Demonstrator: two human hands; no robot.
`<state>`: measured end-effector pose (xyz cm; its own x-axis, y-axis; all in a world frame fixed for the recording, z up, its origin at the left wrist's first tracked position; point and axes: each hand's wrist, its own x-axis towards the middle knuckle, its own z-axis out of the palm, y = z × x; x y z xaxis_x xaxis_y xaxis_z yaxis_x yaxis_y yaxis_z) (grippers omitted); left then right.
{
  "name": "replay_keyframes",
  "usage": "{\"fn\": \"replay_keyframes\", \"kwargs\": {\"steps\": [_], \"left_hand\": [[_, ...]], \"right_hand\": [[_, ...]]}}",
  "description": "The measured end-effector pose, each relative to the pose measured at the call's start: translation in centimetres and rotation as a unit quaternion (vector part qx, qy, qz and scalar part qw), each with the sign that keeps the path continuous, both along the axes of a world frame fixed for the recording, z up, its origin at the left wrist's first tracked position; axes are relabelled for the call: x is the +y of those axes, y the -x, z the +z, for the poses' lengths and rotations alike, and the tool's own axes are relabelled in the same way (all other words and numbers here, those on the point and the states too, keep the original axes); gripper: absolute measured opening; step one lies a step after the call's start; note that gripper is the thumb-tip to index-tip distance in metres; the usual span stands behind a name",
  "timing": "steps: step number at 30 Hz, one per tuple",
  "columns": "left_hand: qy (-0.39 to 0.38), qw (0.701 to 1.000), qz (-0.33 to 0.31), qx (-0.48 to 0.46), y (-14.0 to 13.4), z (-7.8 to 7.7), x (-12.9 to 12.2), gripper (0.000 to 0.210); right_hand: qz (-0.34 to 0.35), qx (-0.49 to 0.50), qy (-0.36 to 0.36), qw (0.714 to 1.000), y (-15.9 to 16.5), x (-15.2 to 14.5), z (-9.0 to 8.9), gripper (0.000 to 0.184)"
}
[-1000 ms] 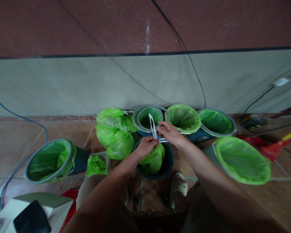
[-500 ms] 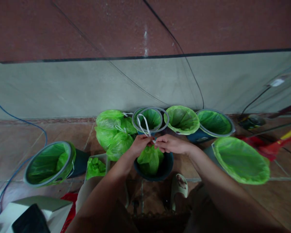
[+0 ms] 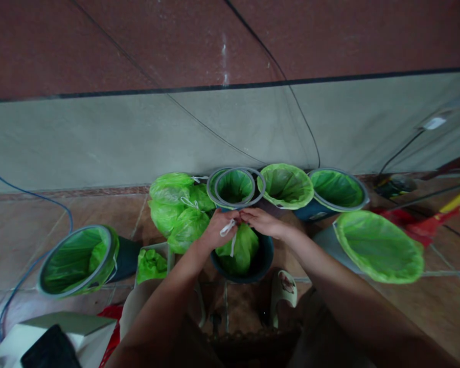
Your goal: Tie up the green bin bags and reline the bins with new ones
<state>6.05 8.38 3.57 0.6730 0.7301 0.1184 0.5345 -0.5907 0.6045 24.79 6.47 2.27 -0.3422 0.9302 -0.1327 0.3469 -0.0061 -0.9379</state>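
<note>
A gathered green garbage bag [image 3: 238, 251] sits in a dark blue trash bin [image 3: 267, 258] between my feet, its neck drawn together at the top. My left hand [image 3: 219, 228] is closed at the neck on the white drawstring [image 3: 228, 228], which loops over its fingers, with one end hanging down the bag. From the other side my right hand [image 3: 263, 222] pinches at the same neck, fingertips touching my left hand. What exactly lies between the right fingers is partly hidden.
Tied green bags [image 3: 187, 229] lie left of the bin. By the wall stand nested bins [image 3: 210, 186], a lined bin [image 3: 308, 186] and another [image 3: 362, 197]. Lined bins tilt at left [image 3: 42, 278] and right [image 3: 379, 248]. A crate [image 3: 170, 258] and a white box [image 3: 95, 332] are nearer.
The white drawstring loop, which stood up above my hands, has dropped over my left hand. My hands have come closer together at the bag's neck.
</note>
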Motion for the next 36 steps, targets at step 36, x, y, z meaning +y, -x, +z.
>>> {"fn": "replay_keyframes", "kwargs": {"steps": [36], "left_hand": [[-0.16,0.984,0.075,-0.025,-0.2,-2.3,-1.0,0.024]], "right_hand": [[-0.071,-0.024,-0.07,0.995,0.9,0.2,-1.4,0.02]]}}
